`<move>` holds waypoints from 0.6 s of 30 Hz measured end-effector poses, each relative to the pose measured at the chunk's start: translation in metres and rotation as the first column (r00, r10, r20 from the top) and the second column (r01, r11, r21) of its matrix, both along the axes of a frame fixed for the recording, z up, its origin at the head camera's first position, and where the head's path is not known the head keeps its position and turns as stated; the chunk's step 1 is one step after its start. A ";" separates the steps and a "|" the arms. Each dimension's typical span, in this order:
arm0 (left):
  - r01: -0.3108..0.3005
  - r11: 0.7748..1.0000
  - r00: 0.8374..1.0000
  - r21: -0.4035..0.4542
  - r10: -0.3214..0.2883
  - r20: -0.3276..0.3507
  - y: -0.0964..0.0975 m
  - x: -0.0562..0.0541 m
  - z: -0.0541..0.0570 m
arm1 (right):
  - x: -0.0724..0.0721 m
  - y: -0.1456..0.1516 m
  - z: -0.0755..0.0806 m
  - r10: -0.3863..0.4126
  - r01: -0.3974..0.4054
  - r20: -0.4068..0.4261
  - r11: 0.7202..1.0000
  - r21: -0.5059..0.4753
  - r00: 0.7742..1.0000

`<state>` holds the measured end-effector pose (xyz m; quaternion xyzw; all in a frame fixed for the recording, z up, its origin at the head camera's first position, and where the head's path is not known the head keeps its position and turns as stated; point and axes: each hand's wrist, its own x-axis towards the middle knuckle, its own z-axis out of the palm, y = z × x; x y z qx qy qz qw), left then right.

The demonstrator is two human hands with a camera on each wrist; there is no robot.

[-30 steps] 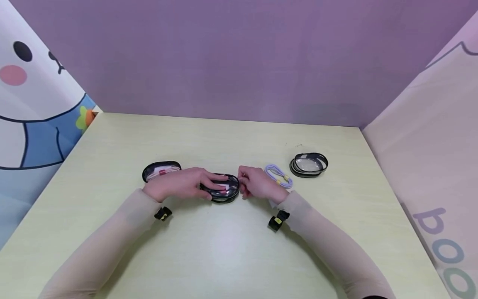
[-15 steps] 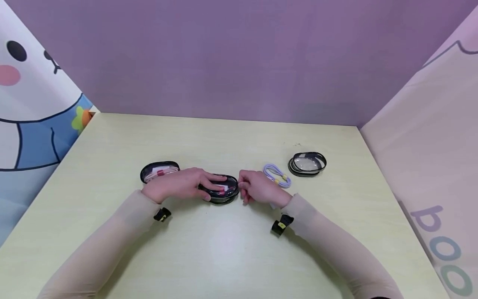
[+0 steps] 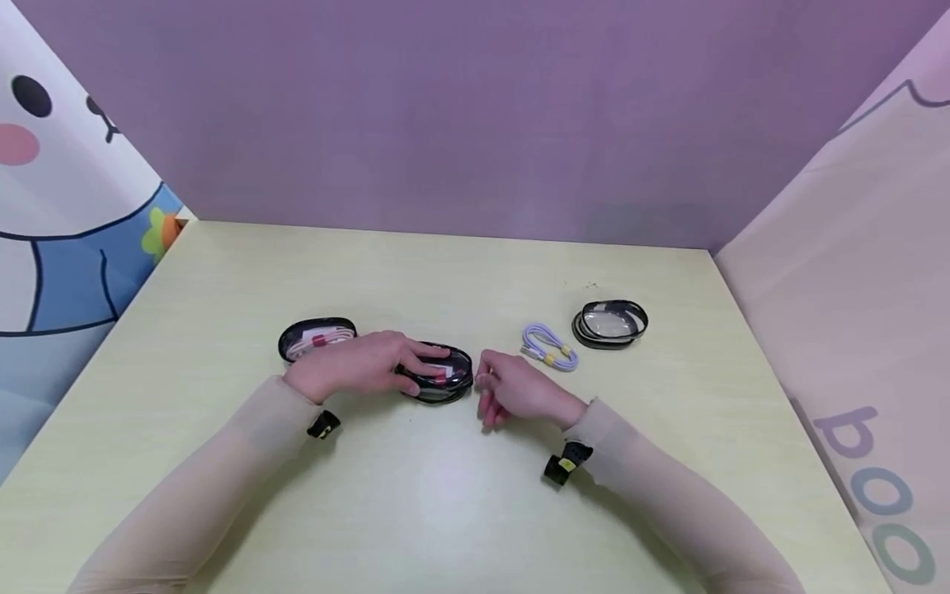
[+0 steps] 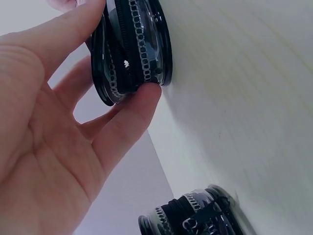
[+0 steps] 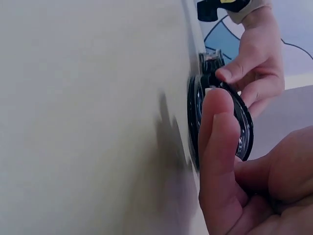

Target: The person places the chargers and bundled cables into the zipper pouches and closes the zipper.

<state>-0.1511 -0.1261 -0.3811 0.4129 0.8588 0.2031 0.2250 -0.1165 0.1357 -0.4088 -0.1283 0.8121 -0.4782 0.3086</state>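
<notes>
- Beige fabric sleeves enter from below, each with a black wrist mount near the cuff.
- Right hand: fingers curled, just beside the right end of an oval, clear-plastic, black-rimmed case, the middle one of three. The right wrist view shows fingertips pressed together before this case; whether they pinch anything cannot be told.
- Left hand: grasping the middle case, fingers spread across its top. The left wrist view adds a fingertip against the zipped side, and the pale ring-patterned bands along its zip, details unseen from above.
- Middle case: on the pale yellow-green tabletop, between the hands. Red and white contents show through its top in the head view.
- Oval black-rimmed left case, holding a coiled pink cable; partly behind the left wrist.
- Coiled lavender cable with yellow ties, beyond the right hand; head view only.
- Oval black-rimmed right case, farther right; head view only.
- Plain purple backdrop, beyond the tabletop's far edge.
</notes>
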 end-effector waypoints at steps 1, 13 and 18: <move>0.002 1.000 1.000 0.000 -0.002 -0.004 0.000 0.000 0.000 | 0.001 0.000 -0.001 -0.003 0.003 0.013 1.000 -0.006 1.000; 0.021 1.000 0.996 0.015 -0.020 -0.091 -0.004 0.006 -0.008 | 0.007 -0.005 -0.012 -0.179 0.220 0.195 0.951 -0.217 0.964; 0.034 0.999 0.985 0.005 -0.033 -0.171 -0.009 0.009 -0.008 | 0.003 -0.008 -0.014 -0.247 0.297 0.220 0.925 -0.238 0.944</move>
